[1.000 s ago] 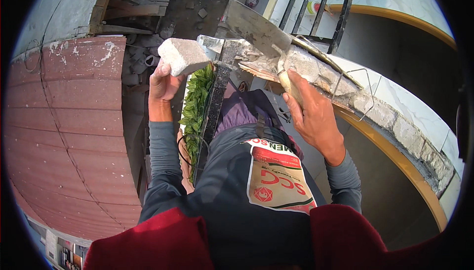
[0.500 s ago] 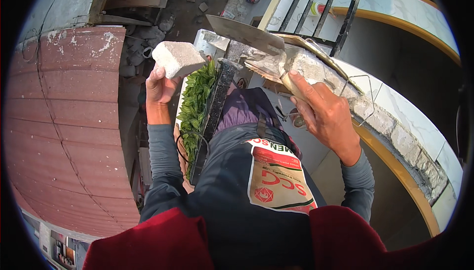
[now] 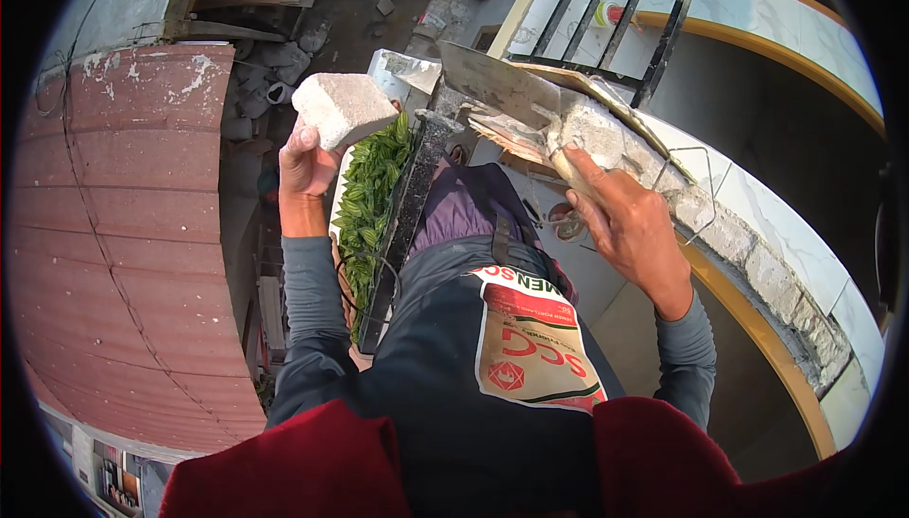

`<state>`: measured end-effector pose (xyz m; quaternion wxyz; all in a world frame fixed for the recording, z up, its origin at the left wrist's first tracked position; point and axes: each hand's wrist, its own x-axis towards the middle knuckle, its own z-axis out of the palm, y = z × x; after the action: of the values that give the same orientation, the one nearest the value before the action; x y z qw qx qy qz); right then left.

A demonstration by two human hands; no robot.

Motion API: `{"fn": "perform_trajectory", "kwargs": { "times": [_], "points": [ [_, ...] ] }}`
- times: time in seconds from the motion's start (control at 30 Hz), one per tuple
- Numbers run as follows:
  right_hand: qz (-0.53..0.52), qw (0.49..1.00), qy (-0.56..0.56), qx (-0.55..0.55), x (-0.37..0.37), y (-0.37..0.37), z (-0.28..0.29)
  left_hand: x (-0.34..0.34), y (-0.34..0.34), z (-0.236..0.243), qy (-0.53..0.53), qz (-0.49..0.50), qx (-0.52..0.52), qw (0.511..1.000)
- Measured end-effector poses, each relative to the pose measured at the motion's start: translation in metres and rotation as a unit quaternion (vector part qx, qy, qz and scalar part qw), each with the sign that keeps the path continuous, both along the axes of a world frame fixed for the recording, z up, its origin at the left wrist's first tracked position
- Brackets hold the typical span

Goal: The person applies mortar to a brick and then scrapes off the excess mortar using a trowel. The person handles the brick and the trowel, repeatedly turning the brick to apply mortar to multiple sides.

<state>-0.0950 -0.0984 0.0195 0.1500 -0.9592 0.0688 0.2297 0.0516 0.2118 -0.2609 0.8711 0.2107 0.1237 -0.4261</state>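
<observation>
My left hand point(image 3: 308, 172) grips a pale, rough-faced brick point(image 3: 348, 109) from below and holds it up above the leafy plant. In my right hand point(image 3: 632, 234) is the handle of a bricklayer's trowel point(image 3: 497, 80), with the forefinger stretched along it. The trowel's broad blade points up and left, its face showing. Close by the blade's handle end lies a heap of grey-white mortar point(image 3: 597, 130) on a board at the wall top; whether blade and mortar touch, I cannot tell.
Green plants point(image 3: 374, 196) stand beside a narrow black ledge point(image 3: 402, 224) left of my body. A curved, rough-topped wall point(image 3: 767, 253) runs along the right, with a bent wire point(image 3: 705, 191) sticking up. Reddish metal roofing point(image 3: 133, 234) fills the left. Dark metal bars point(image 3: 668, 30) lie at the far right.
The trowel blade has swung right and turned, so more of its flat face shows. My left hand and the brick have hardly moved.
</observation>
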Motion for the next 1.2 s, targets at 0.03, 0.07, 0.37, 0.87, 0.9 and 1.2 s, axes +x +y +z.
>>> {"fn": "perform_trajectory", "kwargs": {
  "times": [0.03,0.07,0.37,0.87,0.9,1.2],
  "points": [
    [0.002,1.0,0.002,0.0,0.001,0.001,-0.001,-0.001,0.0,-0.002,0.002,0.002,0.0,1.0],
    [-0.023,0.998,-0.055,0.034,0.002,0.003,-0.003,-0.003,0.001,-0.005,0.004,0.007,0.004,1.0],
    [-0.064,0.992,-0.077,0.073,0.007,0.01,-0.002,-0.011,0.003,-0.014,0.006,0.017,-0.002,1.0],
    [-0.095,0.99,-0.064,0.088,0.006,0.013,-0.006,-0.011,0.005,-0.01,0.004,0.018,0.017,1.0],
    [-0.107,0.985,-0.09,0.098,0.006,0.013,-0.007,-0.012,0.006,-0.011,0.006,0.017,0.024,1.0],
    [-0.141,0.986,-0.01,0.086,0.008,0.012,-0.001,-0.013,0.003,-0.01,0.01,0.013,0.009,1.0]
  ]
}}
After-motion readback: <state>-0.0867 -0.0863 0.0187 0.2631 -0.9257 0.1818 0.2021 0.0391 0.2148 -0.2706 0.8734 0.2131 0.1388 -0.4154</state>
